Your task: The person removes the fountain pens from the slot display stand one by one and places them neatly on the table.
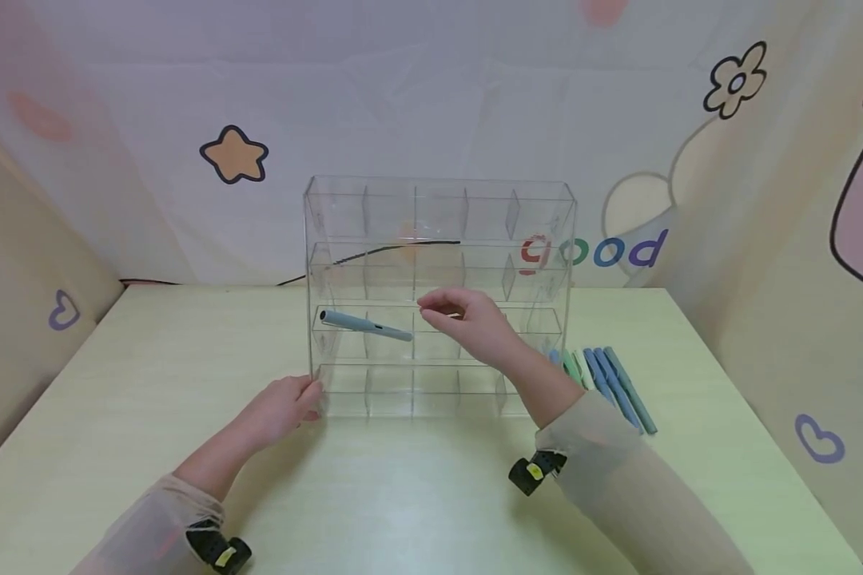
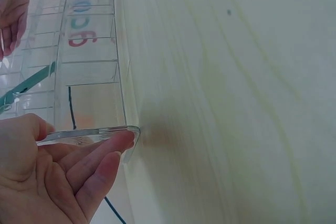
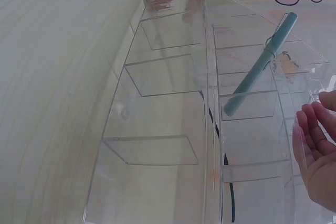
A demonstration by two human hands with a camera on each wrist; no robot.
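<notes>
A clear acrylic organizer (image 1: 439, 377) with rows of compartments stands upright on the table. My left hand (image 1: 285, 409) grips its lower left side edge, thumb on one face and fingers on the other, as the left wrist view (image 2: 68, 177) shows. A grey-blue capped pen (image 1: 367, 325) lies slanted across the left compartments of the second row from the bottom; the same pen (image 3: 260, 66) shows in the right wrist view. To the right of this pen, my right hand (image 1: 475, 323) hovers before the organizer, fingers loosely bent, thumb and index finger slightly apart, with nothing between them.
Several blue, green and pale pens (image 1: 614, 387) lie side by side on the table at the organizer's right, partly hidden by the right forearm. Behind the light table (image 1: 417, 495) hangs a printed cloth (image 1: 417, 104) with a star, a flower and letters.
</notes>
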